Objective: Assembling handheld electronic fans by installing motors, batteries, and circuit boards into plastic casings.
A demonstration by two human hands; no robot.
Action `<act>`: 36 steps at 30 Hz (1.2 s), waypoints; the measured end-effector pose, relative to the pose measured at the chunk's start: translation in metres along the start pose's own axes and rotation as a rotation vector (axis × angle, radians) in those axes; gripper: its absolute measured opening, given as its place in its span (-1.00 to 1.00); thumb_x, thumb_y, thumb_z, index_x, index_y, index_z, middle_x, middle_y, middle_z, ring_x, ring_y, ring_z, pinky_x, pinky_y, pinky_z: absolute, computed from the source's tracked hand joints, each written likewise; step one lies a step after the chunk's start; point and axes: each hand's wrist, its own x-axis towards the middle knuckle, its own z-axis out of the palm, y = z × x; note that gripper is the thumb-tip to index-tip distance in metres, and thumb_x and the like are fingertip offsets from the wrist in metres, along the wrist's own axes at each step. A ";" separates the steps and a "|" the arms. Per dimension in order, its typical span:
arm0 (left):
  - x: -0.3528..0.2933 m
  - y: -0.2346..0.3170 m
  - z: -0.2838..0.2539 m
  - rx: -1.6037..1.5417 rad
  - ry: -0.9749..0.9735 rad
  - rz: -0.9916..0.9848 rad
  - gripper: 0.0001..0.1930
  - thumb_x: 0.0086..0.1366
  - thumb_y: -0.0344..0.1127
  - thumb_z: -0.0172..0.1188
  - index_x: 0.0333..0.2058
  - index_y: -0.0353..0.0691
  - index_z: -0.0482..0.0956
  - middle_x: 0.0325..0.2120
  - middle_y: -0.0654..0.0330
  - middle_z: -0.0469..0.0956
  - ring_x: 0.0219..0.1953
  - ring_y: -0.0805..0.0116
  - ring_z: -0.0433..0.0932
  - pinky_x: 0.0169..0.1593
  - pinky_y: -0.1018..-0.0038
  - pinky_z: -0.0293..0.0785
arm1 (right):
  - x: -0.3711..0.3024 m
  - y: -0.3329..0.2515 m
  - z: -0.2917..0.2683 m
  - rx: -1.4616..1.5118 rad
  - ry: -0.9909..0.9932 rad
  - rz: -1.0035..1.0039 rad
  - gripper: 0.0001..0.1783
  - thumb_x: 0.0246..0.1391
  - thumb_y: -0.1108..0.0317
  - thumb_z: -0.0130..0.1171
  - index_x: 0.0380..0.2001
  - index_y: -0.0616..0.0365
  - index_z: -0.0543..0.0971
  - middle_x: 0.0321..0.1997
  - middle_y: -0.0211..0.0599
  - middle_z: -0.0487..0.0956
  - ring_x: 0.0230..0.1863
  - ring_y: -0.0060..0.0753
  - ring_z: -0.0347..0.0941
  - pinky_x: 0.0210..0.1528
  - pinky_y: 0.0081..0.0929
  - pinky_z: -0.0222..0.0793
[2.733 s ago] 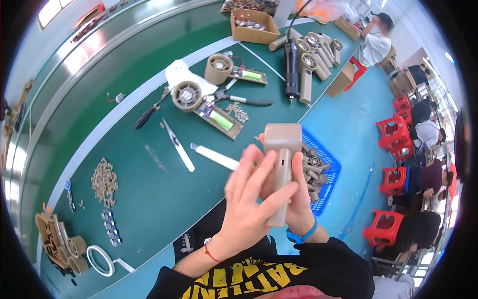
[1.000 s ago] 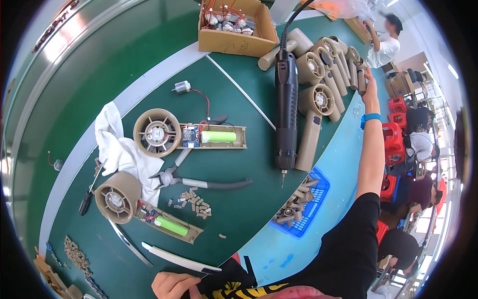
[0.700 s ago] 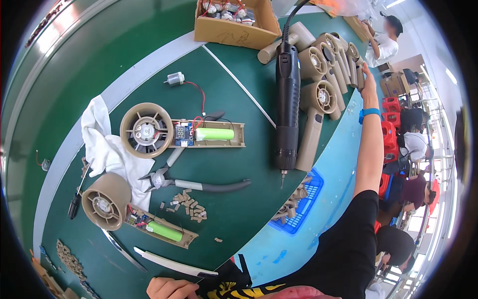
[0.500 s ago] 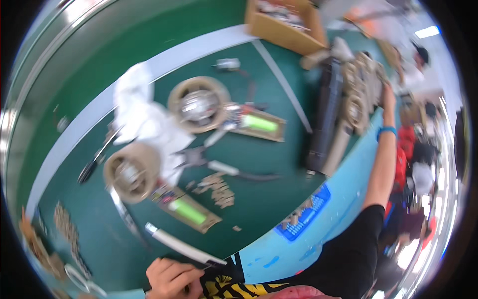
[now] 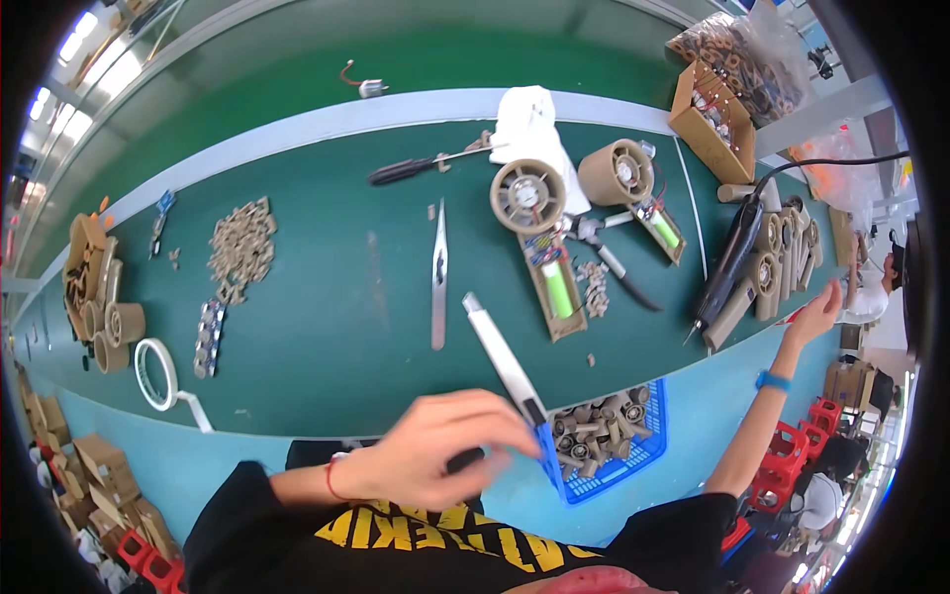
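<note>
Right hand (image 5: 817, 315) now pulled back from the row of fans (image 5: 782, 259) at the table's right edge, fingers open, empty; left hand (image 5: 435, 450) loosely curled near the bin (image 5: 648, 450).

My surface (image 5: 327, 327) is a dark green mat with a pale strip along its far edge. I take the open fan shell with the green battery (image 5: 554, 282) as landmark. Just left of it lie the tweezers (image 5: 438, 282) and the long white utility knife (image 5: 500, 356). Far left sit a heap of small tan clips (image 5: 240, 247) and a tape ring (image 5: 156, 373). Right of it lie pliers (image 5: 618, 272), the black electric screwdriver (image 5: 730, 259) and a row of finished tan fans (image 5: 782, 262). Behind it lie a white cloth (image 5: 527, 124) and a black-handled screwdriver (image 5: 416, 168).
</note>
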 end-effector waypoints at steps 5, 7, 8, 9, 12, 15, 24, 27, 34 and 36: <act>0.052 0.087 0.047 -1.563 -0.651 -0.210 -0.90 0.31 -0.41 0.11 -0.24 -0.26 0.55 -0.36 0.22 0.57 -0.34 0.42 0.52 -0.27 0.50 0.40 | -0.144 -0.356 0.020 0.185 -0.920 -0.131 -0.68 0.18 0.35 0.15 -0.01 0.18 0.56 -0.07 -0.32 0.60 -0.06 -0.50 0.47 0.03 -0.49 0.32; 0.045 0.107 0.073 -1.706 -0.803 -0.048 -0.78 0.45 -0.29 -0.02 -0.16 -0.30 0.52 -0.30 0.24 0.55 -0.24 0.53 0.49 -0.20 0.58 0.39 | -0.171 -0.406 0.017 0.006 -0.950 -0.182 -0.55 0.11 0.29 0.24 0.08 0.10 0.51 -0.10 -0.28 0.56 -0.07 -0.41 0.44 -0.01 -0.44 0.33; 0.037 0.112 0.078 -1.713 -0.813 -0.053 -0.78 0.45 -0.29 -0.02 -0.17 -0.31 0.52 -0.31 0.25 0.54 -0.25 0.54 0.49 -0.19 0.59 0.39 | -0.186 -0.413 0.029 -0.067 -0.929 -0.256 -0.46 0.06 0.21 0.29 0.10 0.13 0.48 -0.12 -0.25 0.55 -0.09 -0.30 0.43 0.02 -0.39 0.34; 0.029 0.111 0.079 -1.677 -0.757 -0.051 -0.78 0.45 -0.28 -0.01 -0.17 -0.31 0.52 -0.31 0.25 0.54 -0.25 0.55 0.48 -0.19 0.59 0.39 | -0.212 -0.420 0.058 -0.089 -0.898 -0.337 -0.41 0.01 0.14 0.33 0.08 0.17 0.48 -0.15 -0.20 0.56 -0.11 -0.18 0.43 0.01 -0.33 0.34; 0.014 0.119 0.088 -1.770 -0.870 -0.075 -0.78 0.44 -0.28 0.01 -0.18 -0.31 0.53 -0.34 0.27 0.52 -0.25 0.57 0.47 -0.19 0.61 0.39 | -0.231 -0.404 0.078 -0.287 -0.900 -0.336 -0.44 -0.01 0.11 0.33 0.01 0.20 0.51 -0.17 -0.18 0.58 -0.10 -0.14 0.43 -0.01 -0.27 0.33; -0.001 0.131 0.088 -1.811 -0.929 -0.046 -0.78 0.44 -0.27 0.02 -0.20 -0.31 0.53 -0.36 0.29 0.51 -0.26 0.59 0.46 -0.19 0.62 0.39 | -0.227 -0.408 0.078 -0.308 -0.922 -0.365 -0.48 -0.02 0.12 0.35 -0.05 0.20 0.54 -0.21 -0.18 0.59 -0.11 -0.13 0.44 -0.04 -0.24 0.34; -0.038 0.124 0.032 -1.914 -1.046 0.017 -0.76 0.42 -0.24 0.06 -0.19 -0.34 0.51 -0.38 0.30 0.49 -0.28 0.62 0.44 -0.22 0.67 0.37 | -0.260 -0.510 0.036 0.221 -0.819 -0.200 -0.54 -0.06 0.38 0.42 -0.08 0.30 0.52 -0.26 -0.29 0.51 -0.33 -0.50 0.41 -0.23 -0.54 0.38; -0.037 0.099 -0.021 -1.371 -0.966 -0.475 -0.79 0.42 -0.27 0.04 -0.22 -0.33 0.49 -0.41 0.29 0.46 -0.32 0.57 0.44 -0.22 0.62 0.38 | -0.276 -0.524 0.027 0.243 -0.903 -0.121 -0.55 -0.08 0.41 0.43 -0.10 0.29 0.52 -0.30 -0.33 0.48 -0.36 -0.55 0.37 -0.28 -0.58 0.35; -0.120 0.032 -0.082 0.369 0.714 -0.051 -0.51 0.13 -0.41 0.28 0.01 -0.25 0.29 -0.09 0.17 0.34 -0.12 0.46 0.34 -0.15 0.51 0.23 | -0.327 -0.547 0.012 0.425 -1.025 0.171 -0.49 -0.16 0.47 0.43 -0.08 0.27 0.50 -0.28 -0.20 0.44 -0.34 -0.28 0.44 -0.30 -0.42 0.38; -0.111 0.026 -0.093 0.539 0.701 -0.016 -0.28 0.05 -0.43 0.34 0.19 -0.28 0.23 0.11 0.12 0.29 0.09 0.30 0.35 -0.01 0.44 0.29 | -0.336 -0.550 0.007 0.437 -1.028 0.154 -0.50 -0.15 0.48 0.42 -0.08 0.27 0.50 -0.28 -0.20 0.44 -0.34 -0.27 0.44 -0.30 -0.42 0.38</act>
